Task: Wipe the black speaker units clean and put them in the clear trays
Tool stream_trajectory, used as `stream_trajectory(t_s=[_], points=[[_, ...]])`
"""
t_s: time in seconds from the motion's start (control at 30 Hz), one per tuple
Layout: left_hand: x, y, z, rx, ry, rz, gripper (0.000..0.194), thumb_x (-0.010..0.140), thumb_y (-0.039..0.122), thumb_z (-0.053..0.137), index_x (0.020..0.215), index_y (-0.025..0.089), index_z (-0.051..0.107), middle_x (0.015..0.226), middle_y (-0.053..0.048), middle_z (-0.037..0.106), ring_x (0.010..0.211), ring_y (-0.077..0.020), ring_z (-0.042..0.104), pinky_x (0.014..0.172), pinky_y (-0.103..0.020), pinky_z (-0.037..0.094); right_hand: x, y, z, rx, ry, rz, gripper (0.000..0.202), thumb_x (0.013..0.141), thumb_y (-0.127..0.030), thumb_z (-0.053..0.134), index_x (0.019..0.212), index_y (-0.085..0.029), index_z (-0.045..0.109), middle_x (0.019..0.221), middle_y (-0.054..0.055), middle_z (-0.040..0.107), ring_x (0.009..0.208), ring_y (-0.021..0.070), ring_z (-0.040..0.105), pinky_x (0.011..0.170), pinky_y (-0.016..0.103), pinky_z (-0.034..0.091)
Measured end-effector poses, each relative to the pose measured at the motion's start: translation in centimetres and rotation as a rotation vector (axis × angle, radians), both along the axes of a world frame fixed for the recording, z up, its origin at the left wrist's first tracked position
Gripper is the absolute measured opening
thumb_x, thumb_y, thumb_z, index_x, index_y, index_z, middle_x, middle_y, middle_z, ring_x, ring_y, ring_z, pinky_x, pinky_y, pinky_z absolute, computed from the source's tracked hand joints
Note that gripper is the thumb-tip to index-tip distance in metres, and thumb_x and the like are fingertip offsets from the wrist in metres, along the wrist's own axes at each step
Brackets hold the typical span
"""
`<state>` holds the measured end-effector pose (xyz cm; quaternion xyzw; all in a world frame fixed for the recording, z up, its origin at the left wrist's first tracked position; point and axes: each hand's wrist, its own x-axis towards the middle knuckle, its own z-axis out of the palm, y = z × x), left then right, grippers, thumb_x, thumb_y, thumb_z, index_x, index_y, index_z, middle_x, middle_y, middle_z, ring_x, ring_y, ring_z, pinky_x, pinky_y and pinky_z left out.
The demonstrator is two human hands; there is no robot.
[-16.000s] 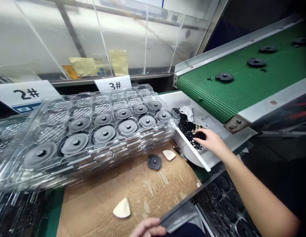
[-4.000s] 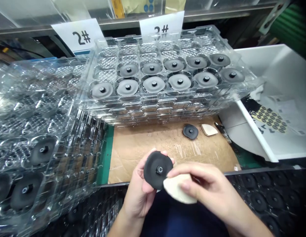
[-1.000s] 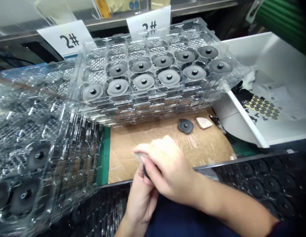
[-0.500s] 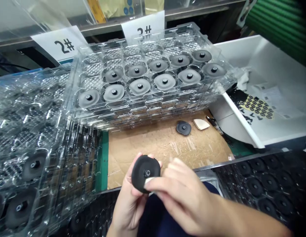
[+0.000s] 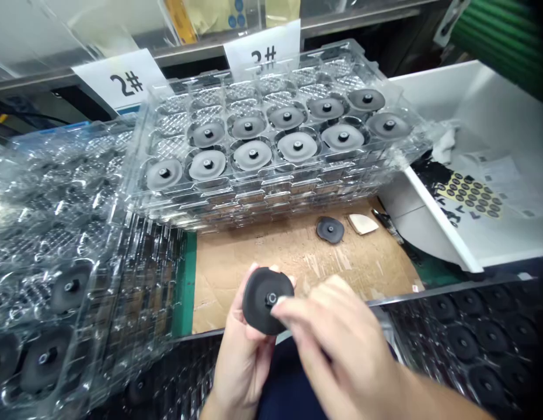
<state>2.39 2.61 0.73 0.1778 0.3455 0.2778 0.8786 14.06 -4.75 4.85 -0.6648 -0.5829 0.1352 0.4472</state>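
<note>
My left hand [image 5: 240, 364] grips a black round rubber-like disc [image 5: 257, 303] by its rim, with the short hollow stem facing up at me. My right hand [image 5: 348, 335] is closed in a pinch, its fingertips on the disc's face right beside the stem. Whatever sits between those fingertips, if anything, is hidden. Another black disc [image 5: 326, 234] lies stem up on the cardboard sheet [image 5: 263, 248]. To its right is a cream-coloured wedge-shaped pad [image 5: 362, 223].
Ahead stands a stack of clear plastic trays [image 5: 267, 189], its top one partly filled with discs. More clear trays [image 5: 91, 216] rise at left. A white bin [image 5: 451, 224] holding a yellow sticker sheet [image 5: 473, 192] is at right, near a dark pen-like tool [image 5: 387, 224].
The right fingertips have shifted up along the disc, closer to its stem. The disc is turned slightly in my left hand. The camera view has swung a little left.
</note>
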Motion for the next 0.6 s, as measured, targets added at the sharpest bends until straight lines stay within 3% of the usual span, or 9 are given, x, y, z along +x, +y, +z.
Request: stream_trajectory(t_s=[0.1,0.27,0.4,0.5,0.6], points=[[0.5,0.0,-0.1,-0.01,0.005,0.009,0.047,0.075,0.015,0.063,0.118,0.034,0.055,0.11,-0.003,0.067,0.101,-0.0195,0.062,0.089,-0.028,0.048,0.6,0.0,-1.0,0.046,0.105,0.068,0.023,0.081,-0.008,0.047,0.1,-0.014,0.059,0.081,0.005,0.064,0.071,0.0158,0.055,0.066,0.031,0.041],[0.7,0.5,-0.1,-0.036,-0.028,0.077,0.05,0.066,0.031,0.071,0.114,0.032,0.058,0.108,-0.003,0.067,0.104,-0.0244,0.06,0.088,-0.031,0.05,2.4,-0.9,-5.0,-0.159,0.302,-0.285,0.02,0.087,-0.019,0.047,0.106,-0.02,0.054,0.101,0.003,0.061,0.091,0.0152,0.057,0.077,0.026,0.044],[0.3,0.8,-0.2,-0.05,-0.034,0.065,0.05,0.065,0.031,0.071,0.114,0.032,0.058,0.109,-0.003,0.067,0.104,-0.0257,0.06,0.088,-0.032,0.05,2.0,-2.1,-7.6,-0.297,0.42,-0.176,0.018,0.088,-0.025,0.049,0.102,-0.022,0.059,0.099,0.002,0.064,0.09,0.0164,0.06,0.073,0.024,0.049],[0.2,0.7,-0.3,-0.021,-0.039,0.053,0.051,0.067,0.03,0.069,0.117,0.033,0.056,0.109,-0.003,0.067,0.104,-0.024,0.06,0.091,-0.033,0.048,1.6,-2.3,-7.1,-0.295,0.432,-0.179,0.021,0.088,-0.027,0.05,0.105,-0.022,0.061,0.106,0.004,0.064,0.099,0.0196,0.059,0.079,0.029,0.049],[0.2,0.2,-0.3,0.024,-0.018,0.033,0.051,0.07,0.03,0.067,0.119,0.032,0.054,0.114,-0.005,0.065,0.105,-0.0216,0.059,0.09,-0.029,0.048,1.3,-1.1,-4.6,-0.155,0.392,-0.247,0.027,0.088,-0.023,0.05,0.115,-0.023,0.055,0.115,0.004,0.06,0.104,0.0191,0.056,0.085,0.031,0.047]])
